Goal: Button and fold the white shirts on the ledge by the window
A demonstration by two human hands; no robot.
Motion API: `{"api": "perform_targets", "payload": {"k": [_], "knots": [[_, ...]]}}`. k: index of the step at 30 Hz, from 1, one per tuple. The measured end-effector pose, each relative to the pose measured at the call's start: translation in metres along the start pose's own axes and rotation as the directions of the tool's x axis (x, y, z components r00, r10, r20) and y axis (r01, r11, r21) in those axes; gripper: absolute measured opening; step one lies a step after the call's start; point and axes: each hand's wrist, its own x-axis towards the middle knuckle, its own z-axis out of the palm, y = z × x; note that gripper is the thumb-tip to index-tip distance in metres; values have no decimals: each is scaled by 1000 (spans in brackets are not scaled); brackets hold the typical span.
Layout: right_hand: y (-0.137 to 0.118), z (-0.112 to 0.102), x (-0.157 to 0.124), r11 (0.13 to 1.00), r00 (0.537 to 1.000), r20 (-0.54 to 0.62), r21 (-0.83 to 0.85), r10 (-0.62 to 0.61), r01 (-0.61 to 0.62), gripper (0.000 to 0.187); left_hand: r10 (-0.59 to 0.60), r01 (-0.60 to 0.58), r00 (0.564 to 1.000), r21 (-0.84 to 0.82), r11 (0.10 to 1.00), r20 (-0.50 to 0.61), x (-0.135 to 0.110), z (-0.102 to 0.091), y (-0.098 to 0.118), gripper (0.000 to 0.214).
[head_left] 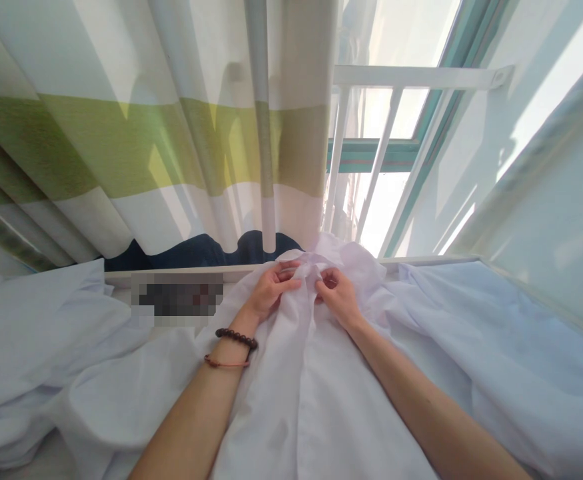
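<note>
A long white garment (298,373), which looks like a coat or shirt with a front opening, lies spread in front of me with its collar end away from me. My left hand (274,287) pinches the cloth on the left of the opening, close to the collar. On the other side my right hand (336,290) grips the opposite front edge between thumb and fingers. The two hands are a small gap apart, with folds of cloth between them. Any button there is too small to make out. A beaded bracelet (236,338) and a thin cord bracelet (226,363) circle my left wrist.
More white cloth lies to the left (31,340) and to the right (501,347). A blurred-out dark item (178,297) rests left of my left hand. Beyond hang a white and green curtain (171,147), a white railing (421,78) and a green-framed window (381,157).
</note>
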Motion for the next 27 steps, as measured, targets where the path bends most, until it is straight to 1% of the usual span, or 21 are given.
{"api": "perform_targets", "payload": {"k": [2, 6, 11, 14, 16, 18, 21, 23, 27], "knots": [[0, 0, 0, 1000, 1000, 6, -10, -18, 18, 15, -10, 10, 1000, 17, 1000, -10, 0, 1, 0, 58], [-1, 0, -2, 998, 995, 75, -19, -64, 66, 12, -18, 24, 998, 102, 994, -67, 1, 5, -3, 50], [0, 0, -3, 989, 986, 86, -27, -142, 144, 12, 44, 1, 985, 258, 966, -166, 6, 8, -9, 35], [1, 0, -5, 980, 974, 134, -47, -185, 193, 14, 89, -19, 979, 348, 937, -185, 10, 9, -11, 22], [1, 0, -6, 978, 969, 162, -66, -186, 199, 16, 107, -32, 978, 383, 923, -178, 10, 10, -10, 16], [0, 0, -6, 976, 970, 173, -98, -173, 192, 16, 108, -42, 983, 386, 921, -150, 8, 11, -7, 18], [-2, 0, -7, 970, 975, 160, -164, -153, 179, 15, 82, -49, 993, 358, 932, -79, 3, 10, -3, 25], [-3, 1, -6, 964, 978, 143, -200, -150, 177, 11, 67, -50, 997, 346, 937, -37, 0, 8, -1, 26], [-3, 1, -5, 958, 983, 113, -231, -146, 169, 9, 73, -70, 997, 378, 923, 7, -2, 6, 0, 24]]}}
